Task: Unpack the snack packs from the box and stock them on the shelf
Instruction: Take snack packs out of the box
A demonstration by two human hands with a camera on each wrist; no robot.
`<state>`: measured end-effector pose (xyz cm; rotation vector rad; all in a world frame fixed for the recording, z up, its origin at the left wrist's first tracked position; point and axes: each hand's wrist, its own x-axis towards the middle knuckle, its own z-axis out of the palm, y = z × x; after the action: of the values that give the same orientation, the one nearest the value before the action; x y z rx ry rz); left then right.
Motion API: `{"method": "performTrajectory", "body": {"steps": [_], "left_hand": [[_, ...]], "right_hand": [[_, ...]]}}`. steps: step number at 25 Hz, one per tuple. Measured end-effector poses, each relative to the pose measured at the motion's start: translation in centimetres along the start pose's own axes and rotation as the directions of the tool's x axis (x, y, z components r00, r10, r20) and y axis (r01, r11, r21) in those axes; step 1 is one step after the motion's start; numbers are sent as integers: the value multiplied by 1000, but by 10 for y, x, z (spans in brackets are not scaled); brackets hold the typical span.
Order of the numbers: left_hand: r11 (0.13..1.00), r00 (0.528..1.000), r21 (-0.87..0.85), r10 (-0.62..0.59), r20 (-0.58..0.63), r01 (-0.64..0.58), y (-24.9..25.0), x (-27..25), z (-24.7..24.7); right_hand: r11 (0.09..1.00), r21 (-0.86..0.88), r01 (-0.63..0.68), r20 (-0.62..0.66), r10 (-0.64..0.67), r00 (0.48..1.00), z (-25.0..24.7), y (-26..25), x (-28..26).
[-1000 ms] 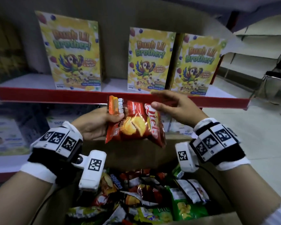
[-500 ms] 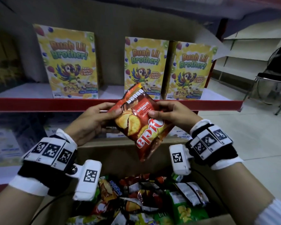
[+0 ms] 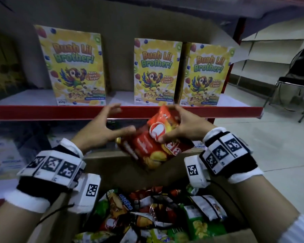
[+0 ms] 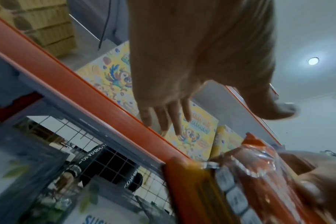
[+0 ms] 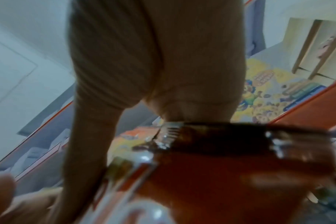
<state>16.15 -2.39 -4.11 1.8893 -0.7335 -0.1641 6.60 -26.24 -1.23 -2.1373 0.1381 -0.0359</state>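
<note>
My right hand (image 3: 165, 122) grips a red snack pack (image 3: 153, 148) by its upper part, tilted, just below the shelf's red front edge (image 3: 60, 112). The left hand (image 3: 124, 118) is spread beside the pack; whether its thumb touches the pack I cannot tell. In the left wrist view the left hand (image 4: 220, 113) has straight fingers, with the pack (image 4: 249, 174) at the lower right. The right wrist view is blurred, with the pack (image 5: 220, 174) filling its lower half. Below my hands the cardboard box (image 3: 112, 165) holds several snack packs (image 3: 147, 216).
Three yellow cereal boxes (image 3: 74, 67) stand on the shelf, one at the left and two side by side at the right, with a gap (image 3: 119, 95) between them. A lower shelf (image 3: 5, 155) carries other boxes. A chair (image 3: 297, 85) stands at the far right.
The left hand has let go of the pack and spread open. The right hand has turned the pack and lifted it toward the shelf edge, holding it alone.
</note>
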Motion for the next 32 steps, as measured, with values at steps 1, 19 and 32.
{"method": "performTrajectory", "body": {"steps": [1,19,32], "left_hand": [[998,990,58,-2,141,-6,-2,-2,7],[882,875,-110,-428,225,459,-66,-20,-45],[817,920,-430,-379,104,385,-51,-15,-5]], "right_hand": [[999,-42,12,49,-10,999,6,0,0],[654,-734,185,492,323,808,186,142,13],[760,599,-251,177,180,968,37,56,8]]}}
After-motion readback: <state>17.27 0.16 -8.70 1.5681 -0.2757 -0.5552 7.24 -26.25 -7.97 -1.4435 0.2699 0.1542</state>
